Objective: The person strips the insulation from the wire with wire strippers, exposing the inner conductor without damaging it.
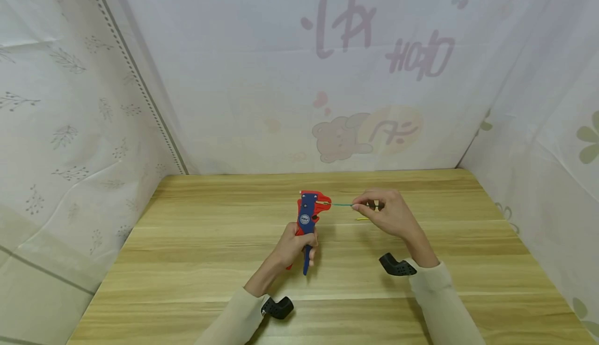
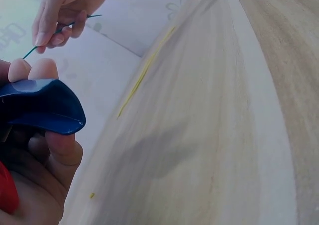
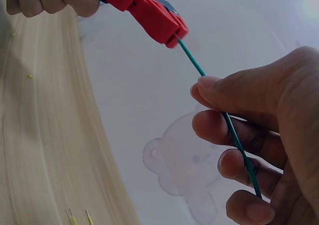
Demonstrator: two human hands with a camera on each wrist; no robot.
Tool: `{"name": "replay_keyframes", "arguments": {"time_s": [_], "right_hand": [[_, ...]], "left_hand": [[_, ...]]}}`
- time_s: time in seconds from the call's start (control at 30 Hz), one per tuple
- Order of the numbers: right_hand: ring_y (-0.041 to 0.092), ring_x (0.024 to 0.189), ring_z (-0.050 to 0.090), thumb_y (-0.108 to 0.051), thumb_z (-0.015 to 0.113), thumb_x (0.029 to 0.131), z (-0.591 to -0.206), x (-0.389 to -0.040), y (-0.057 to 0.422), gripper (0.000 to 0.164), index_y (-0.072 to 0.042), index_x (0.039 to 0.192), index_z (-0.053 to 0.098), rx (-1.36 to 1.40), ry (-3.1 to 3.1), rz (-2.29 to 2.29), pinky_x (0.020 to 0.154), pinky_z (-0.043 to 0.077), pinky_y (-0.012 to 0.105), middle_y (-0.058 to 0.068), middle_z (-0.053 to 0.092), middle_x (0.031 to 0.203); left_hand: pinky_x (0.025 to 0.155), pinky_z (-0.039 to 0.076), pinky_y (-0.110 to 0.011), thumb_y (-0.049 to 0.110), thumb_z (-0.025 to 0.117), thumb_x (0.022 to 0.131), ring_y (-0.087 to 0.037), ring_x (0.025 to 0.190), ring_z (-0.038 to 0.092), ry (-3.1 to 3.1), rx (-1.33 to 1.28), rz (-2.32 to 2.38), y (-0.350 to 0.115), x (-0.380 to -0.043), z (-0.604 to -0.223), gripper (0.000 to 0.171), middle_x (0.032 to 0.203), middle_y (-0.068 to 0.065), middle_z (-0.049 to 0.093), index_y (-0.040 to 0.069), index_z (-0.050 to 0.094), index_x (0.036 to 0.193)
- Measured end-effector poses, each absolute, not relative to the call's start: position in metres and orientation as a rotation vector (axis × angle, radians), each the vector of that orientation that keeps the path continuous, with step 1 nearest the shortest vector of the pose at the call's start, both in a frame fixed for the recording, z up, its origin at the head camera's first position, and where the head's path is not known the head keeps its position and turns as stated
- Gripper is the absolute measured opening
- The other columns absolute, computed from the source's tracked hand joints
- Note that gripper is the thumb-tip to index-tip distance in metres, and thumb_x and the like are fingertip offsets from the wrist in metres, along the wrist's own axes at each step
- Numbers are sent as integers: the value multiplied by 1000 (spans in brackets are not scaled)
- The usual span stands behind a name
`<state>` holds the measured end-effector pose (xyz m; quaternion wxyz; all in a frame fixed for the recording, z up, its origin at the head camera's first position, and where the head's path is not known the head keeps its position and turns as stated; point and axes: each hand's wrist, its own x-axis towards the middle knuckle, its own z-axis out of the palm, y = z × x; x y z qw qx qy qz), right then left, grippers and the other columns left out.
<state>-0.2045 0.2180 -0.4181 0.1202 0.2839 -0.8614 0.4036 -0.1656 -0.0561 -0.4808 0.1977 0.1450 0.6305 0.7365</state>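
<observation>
A red and blue wire stripper [image 1: 306, 215] stands upright above the table, its handles gripped by my left hand [image 1: 292, 246]. To its right, my right hand [image 1: 390, 214] pinches a thin green wire [image 3: 192, 58] between thumb and index finger. The wire's far end enters the stripper's red nose, which hides the tip. Its near end runs back across the curled fingers of the right hand, as the right wrist view shows. The left wrist view catches the blue handle [image 2: 70, 108] with left fingers around it.
Yellow wire [image 2: 142, 78] lies on the wooden table [image 1: 210, 230] below the right hand; two bare metal ends show in the right wrist view. Small yellow bits [image 2: 91, 195] are scattered nearby. Printed cloth [image 1: 243, 100] hangs behind the table and at both sides.
</observation>
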Motion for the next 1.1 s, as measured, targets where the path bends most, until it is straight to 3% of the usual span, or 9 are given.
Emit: {"name": "replay_keyframes", "arguments": {"time_s": [0.1,0.27,0.43,0.57,0.83,1.1], "right_hand": [[6,63,53,-15,78,91,-418,-206,223,5,-20,91,81,808,-2509,1178,53,42,23,-11,69,78],[7,57,49,-13,79,90,-419,-207,228,7,-19,92,81,789,-2491,1196,51,40,21,-9,71,80],[6,56,48,-14,78,91,-419,-207,229,9,-22,93,81,779,-2494,1188,50,40,22,-9,72,81],[6,55,46,-12,78,91,-418,-207,230,8,-17,94,81,768,-2486,1181,51,41,22,-7,73,82],[9,57,48,-11,76,92,-420,-209,233,7,-16,96,80,720,-2495,1200,50,38,22,0,73,78],[9,62,51,-14,75,93,-425,-211,238,8,-19,97,80,671,-2518,1181,50,37,23,-1,71,77]], "left_hand": [[45,55,-24,-1,51,85,-10,42,60,1769,422,2075,-57,-166,-480,6,52,4,58,-7,51,86],[47,56,-26,1,51,87,-12,44,62,1762,442,2088,-59,-169,-481,6,55,3,60,0,54,82],[57,62,-30,5,57,91,-15,56,71,1741,426,2060,-61,-171,-482,7,64,-1,67,-1,58,89],[64,64,-32,8,61,93,-17,64,75,1739,420,2027,-63,-172,-483,11,70,-2,70,-3,60,96],[63,64,-31,7,62,94,-18,66,76,1773,406,2019,-69,-174,-486,22,73,-2,72,-13,57,103],[62,62,-29,9,63,96,-18,69,76,1749,385,2013,-74,-173,-490,23,74,-4,72,-10,55,105]]}}
